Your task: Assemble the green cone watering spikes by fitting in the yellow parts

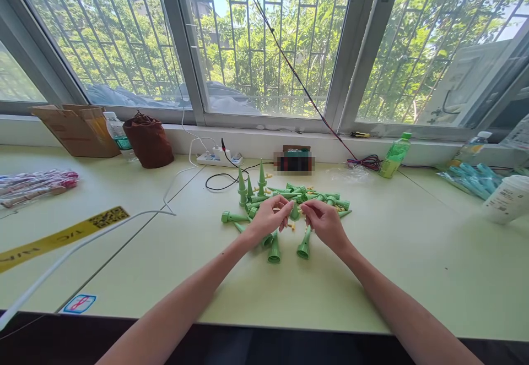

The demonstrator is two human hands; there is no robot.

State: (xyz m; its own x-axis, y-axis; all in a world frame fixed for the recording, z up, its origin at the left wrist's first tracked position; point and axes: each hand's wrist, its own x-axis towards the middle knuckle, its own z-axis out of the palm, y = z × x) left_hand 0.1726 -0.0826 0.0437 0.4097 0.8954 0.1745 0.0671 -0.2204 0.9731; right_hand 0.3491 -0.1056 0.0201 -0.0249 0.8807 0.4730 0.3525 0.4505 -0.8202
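My left hand [270, 214] is closed, thumb and forefinger pinched at the side of a small green plastic spike [294, 212]. Facing it, my right hand [324, 222] also makes a pinch; whatever is in its fingertips is too small to make out. Around and behind both hands lies a pile of green plastic watering spikes [285, 190] with small yellow valve pieces [291, 226] among them. Several spikes stand upright at the pile's left, one being a tall spike [262, 180]. Nearer me are two hollow-ended spikes [274, 250] [303, 248].
Along the window sill stand a cardboard box [78, 131], a brown drawstring bag [149, 140], a power strip [219, 157] and a green-capped bottle [395, 156]. A white cable [124, 219] crosses the left. At right are blue gloves [475, 178] and a white cup [509, 199].
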